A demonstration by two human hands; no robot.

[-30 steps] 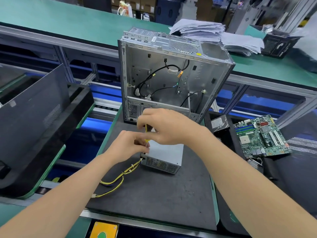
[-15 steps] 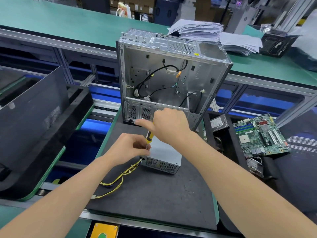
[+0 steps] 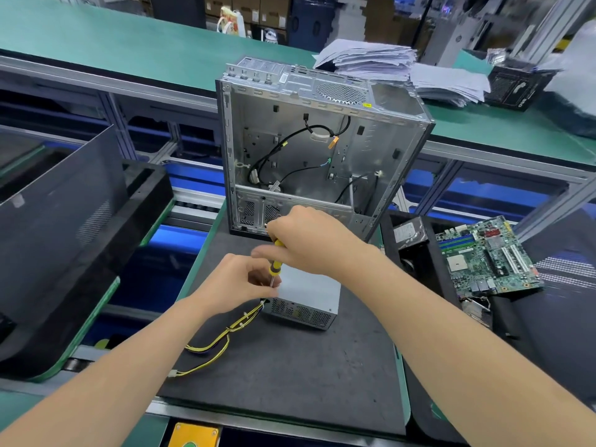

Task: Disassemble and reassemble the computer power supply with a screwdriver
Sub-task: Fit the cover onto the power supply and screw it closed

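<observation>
A silver power supply (image 3: 309, 295) lies on the black mat (image 3: 290, 366), its yellow cables (image 3: 213, 346) trailing to the left. My right hand (image 3: 309, 243) grips the yellow-and-black handle of a screwdriver (image 3: 274, 267) from above. The shaft points down at the supply's top left corner. My left hand (image 3: 235, 283) sits at that corner with curled fingers pinching around the shaft near the tip. The tip itself is hidden behind my fingers.
An open, empty computer case (image 3: 316, 150) stands upright just behind the supply. A green motherboard (image 3: 487, 256) and a hard drive (image 3: 409, 232) lie to the right. A black side panel (image 3: 58, 221) leans at the left. Paper stacks (image 3: 387, 62) rest on the far green bench.
My right hand has risen from low over the supply and moved back toward the case, now upright on the screwdriver handle. The left hand has stayed at the supply's corner.
</observation>
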